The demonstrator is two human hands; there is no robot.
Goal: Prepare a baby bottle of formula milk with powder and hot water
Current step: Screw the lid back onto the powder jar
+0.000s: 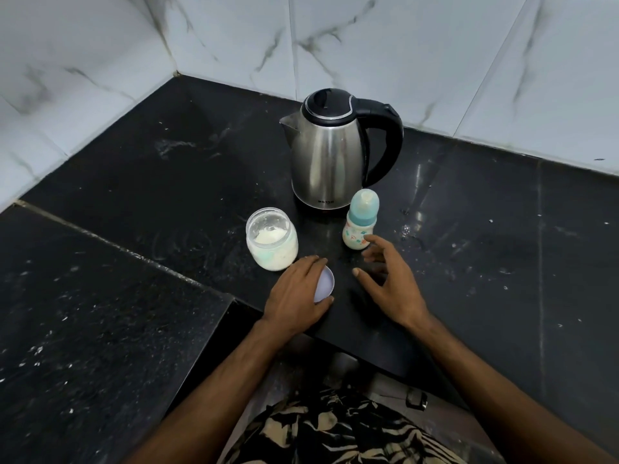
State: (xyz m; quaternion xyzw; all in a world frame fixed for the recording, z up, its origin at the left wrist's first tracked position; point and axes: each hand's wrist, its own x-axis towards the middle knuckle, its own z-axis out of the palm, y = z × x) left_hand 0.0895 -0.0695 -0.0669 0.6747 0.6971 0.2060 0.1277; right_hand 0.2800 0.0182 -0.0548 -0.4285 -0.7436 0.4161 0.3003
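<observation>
An open glass jar of white formula powder stands on the black counter. Just in front of it my left hand lies over the jar's pale lid, fingers curled around it as it rests on the counter. A small baby bottle with a teal cap and printed body stands upright to the right of the jar. My right hand hovers open beside it, fingertips almost at the bottle's base. Behind both stands a steel electric kettle with a black lid and handle, lid shut.
The counter forms an L in a corner of white marble-tiled walls. Its front edge runs just below my hands. White powder specks and wet smears dot the surface. Patterned clothing shows at the bottom.
</observation>
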